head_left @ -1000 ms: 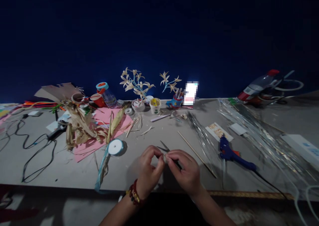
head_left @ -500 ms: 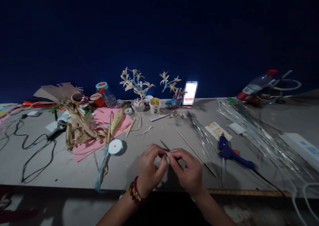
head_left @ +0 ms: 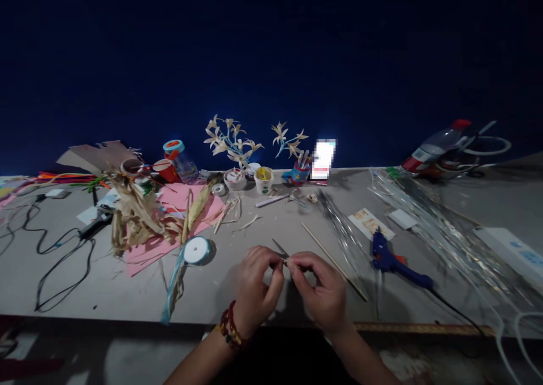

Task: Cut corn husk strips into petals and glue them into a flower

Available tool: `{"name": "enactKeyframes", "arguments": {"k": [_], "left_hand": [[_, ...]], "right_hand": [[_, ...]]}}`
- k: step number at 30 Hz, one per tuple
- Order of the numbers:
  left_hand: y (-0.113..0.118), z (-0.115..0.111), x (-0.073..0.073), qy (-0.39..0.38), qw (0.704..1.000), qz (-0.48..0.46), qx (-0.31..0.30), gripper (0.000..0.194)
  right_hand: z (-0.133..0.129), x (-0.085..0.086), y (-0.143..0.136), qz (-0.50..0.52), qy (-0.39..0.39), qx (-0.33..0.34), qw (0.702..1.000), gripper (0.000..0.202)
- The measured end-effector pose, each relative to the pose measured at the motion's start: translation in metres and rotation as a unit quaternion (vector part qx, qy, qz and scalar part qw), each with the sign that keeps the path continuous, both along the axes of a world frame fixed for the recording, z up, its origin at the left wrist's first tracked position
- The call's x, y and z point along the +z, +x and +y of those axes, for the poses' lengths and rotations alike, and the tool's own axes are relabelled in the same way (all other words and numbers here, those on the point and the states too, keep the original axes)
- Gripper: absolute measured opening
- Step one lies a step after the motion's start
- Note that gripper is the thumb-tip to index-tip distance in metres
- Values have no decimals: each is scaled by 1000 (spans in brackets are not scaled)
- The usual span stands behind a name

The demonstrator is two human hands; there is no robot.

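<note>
My left hand (head_left: 262, 280) and my right hand (head_left: 320, 289) meet near the front of the table, thumbs and forefingers pinched together. Between the fingertips is a tiny pale piece, too small to name. Just beyond my fingers shows the pointed metal tip of a tool (head_left: 278, 245), perhaps scissors; the rest of it is hidden by my hands. Left of them lies a roll of light blue ribbon (head_left: 197, 251), its loose end trailing toward the table edge. A thin wooden stick (head_left: 326, 250) rests at a slant beyond my right hand.
Dried husks (head_left: 139, 215) lie on pink paper (head_left: 148, 255) at left, near black cables. A blue glue gun (head_left: 394, 263) and wire bundles (head_left: 339, 221) lie at right. Husk flowers (head_left: 231, 139), a white tub (head_left: 263, 184), a bright phone (head_left: 324, 159) and a tilted bottle (head_left: 436, 147) line the back.
My fingertips have drawn slightly apart, my right hand shifting a little to the right, so the pale piece between them shows more. Other things lie as before.
</note>
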State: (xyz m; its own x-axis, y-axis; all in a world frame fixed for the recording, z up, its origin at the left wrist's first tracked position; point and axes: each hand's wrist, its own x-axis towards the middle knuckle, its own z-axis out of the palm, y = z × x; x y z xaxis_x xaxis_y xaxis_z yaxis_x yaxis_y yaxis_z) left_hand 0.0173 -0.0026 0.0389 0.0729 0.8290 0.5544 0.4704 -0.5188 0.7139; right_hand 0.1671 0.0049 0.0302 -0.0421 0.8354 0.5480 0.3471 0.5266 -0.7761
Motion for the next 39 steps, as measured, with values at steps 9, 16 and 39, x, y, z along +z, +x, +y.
{"name": "enactKeyframes", "arguments": {"k": [9, 16, 39], "left_hand": [[-2, -3, 4, 51, 997, 54, 18, 14], [-4, -4, 7, 42, 998, 51, 17, 16], [-6, -4, 9, 45, 996, 82, 4, 15]], "right_hand": [[3, 13, 0, -72, 14, 14, 997, 12], [4, 14, 7, -95, 54, -22, 994, 13], [4, 25, 2, -154, 22, 45, 987, 11]]}}
